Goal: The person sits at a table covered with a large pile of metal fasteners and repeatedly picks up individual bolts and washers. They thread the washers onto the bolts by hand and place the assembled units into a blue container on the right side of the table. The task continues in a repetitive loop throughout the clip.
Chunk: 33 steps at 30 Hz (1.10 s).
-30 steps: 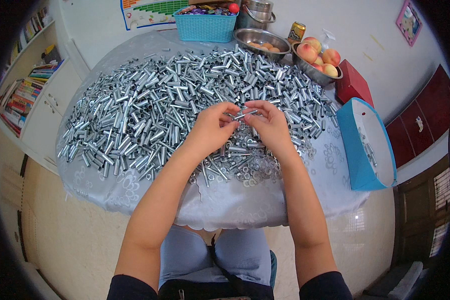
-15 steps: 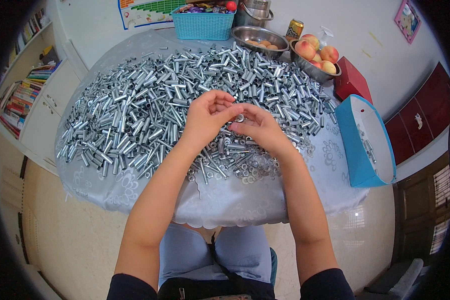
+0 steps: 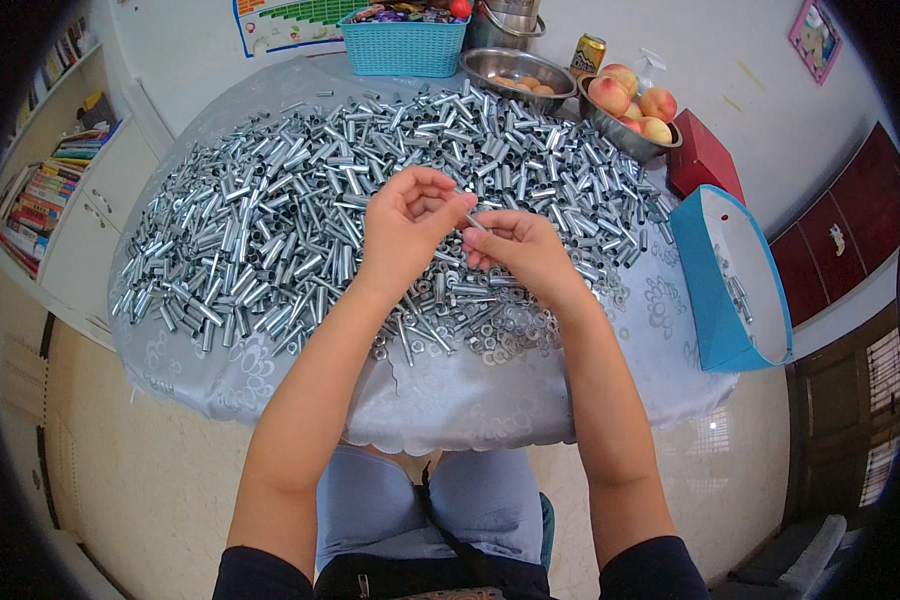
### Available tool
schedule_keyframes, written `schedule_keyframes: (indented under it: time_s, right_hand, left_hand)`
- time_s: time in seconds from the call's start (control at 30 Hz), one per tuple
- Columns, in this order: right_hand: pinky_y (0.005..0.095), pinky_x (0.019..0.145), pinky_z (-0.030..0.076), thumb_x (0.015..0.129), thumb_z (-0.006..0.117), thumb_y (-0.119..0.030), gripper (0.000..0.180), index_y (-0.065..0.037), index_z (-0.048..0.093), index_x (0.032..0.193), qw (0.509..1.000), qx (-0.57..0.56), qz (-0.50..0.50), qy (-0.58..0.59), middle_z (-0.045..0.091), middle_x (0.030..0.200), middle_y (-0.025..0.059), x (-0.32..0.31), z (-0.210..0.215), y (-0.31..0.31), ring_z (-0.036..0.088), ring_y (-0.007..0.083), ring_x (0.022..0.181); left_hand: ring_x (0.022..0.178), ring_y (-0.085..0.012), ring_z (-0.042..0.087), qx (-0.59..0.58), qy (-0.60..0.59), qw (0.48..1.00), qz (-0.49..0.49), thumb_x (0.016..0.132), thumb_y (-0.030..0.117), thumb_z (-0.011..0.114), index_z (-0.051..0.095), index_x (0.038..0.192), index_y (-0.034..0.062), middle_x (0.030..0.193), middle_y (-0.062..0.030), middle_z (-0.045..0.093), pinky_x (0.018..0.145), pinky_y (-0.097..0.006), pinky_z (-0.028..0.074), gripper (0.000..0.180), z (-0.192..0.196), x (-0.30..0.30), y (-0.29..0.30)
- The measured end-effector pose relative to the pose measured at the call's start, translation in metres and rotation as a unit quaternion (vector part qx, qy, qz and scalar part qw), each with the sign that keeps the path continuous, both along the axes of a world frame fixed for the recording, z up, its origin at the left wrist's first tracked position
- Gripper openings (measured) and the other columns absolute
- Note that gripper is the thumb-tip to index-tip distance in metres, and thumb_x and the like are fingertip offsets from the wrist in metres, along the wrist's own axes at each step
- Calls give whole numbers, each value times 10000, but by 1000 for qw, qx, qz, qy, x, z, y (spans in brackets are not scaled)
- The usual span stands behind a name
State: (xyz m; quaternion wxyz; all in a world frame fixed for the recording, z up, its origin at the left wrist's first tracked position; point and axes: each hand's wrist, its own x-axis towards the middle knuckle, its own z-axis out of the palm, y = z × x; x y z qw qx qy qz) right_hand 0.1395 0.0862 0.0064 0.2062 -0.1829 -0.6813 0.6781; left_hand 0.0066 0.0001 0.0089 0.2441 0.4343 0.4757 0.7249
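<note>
Meeting above the middle of the tabletop [image 3: 470, 420], both hands work one small metal part [image 3: 473, 222] between them. Left hand [image 3: 405, 225] is curled, fingertips pinched at the part's near end; right hand [image 3: 520, 250] is likewise closed, thumb and forefinger nipping the other end, so the piece sits steadied from both sides just above the heap. What the part is exactly is too small to tell. Directly below lies a broad heap of silver metal tubes [image 3: 300, 220], with a smaller scatter of nuts or washers [image 3: 490, 335] nearest the person, probably kept within easy reach. A blue bin [image 3: 715, 290] stands at the right edge, holding a few pieces. Bowls of fruit [image 3: 630, 105] and a teal basket [image 3: 403, 47] sit well back.
</note>
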Motion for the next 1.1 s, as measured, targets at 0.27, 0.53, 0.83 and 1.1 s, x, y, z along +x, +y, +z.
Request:
schedule_keyframes:
  time_s: [0.27, 0.53, 0.83, 1.1]
  right_hand:
    - [201, 601, 468, 836, 514, -57, 226, 43, 548, 1036, 998, 22, -58, -26, 603, 742, 58, -1, -9, 3, 571, 100, 641]
    - [203, 529, 455, 800, 494, -76, 226, 27, 521, 1000, 874, -393, -128, 255, 561, 736, 57, 13, 4, 24, 533, 111, 620]
    - [232, 478, 361, 713, 635, -171, 171, -20, 616, 791, 971, -16, -234, -52, 489, 560, -5, 15, 14, 18, 460, 130, 508]
    - [287, 527, 377, 606, 714, -206, 259, -79, 637, 819, 880, 374, -93, -277, 470, 598, 27, 37, 12, 13, 465, 153, 570]
  left_hand:
    - [679, -83, 554, 24, -6, 997, 69, 772, 62, 629, 540, 888, 24, 761, -24, 574, 624, -189, 443, 151, 0, -3, 1]
    - [763, -135, 544, 5, -286, 958, -16, 832, 66, 541, 496, 953, 6, 825, -49, 523, 759, -284, 484, 142, -2, -20, 0]
    - [834, -172, 563, -64, -314, 943, -85, 833, 22, 501, 464, 1009, -29, 924, -106, 543, 799, -303, 493, 188, 1, -14, -1]
    - [869, -191, 568, -85, -304, 944, -102, 832, 19, 501, 463, 1011, -43, 949, -127, 546, 807, -308, 496, 193, -4, -15, 0]
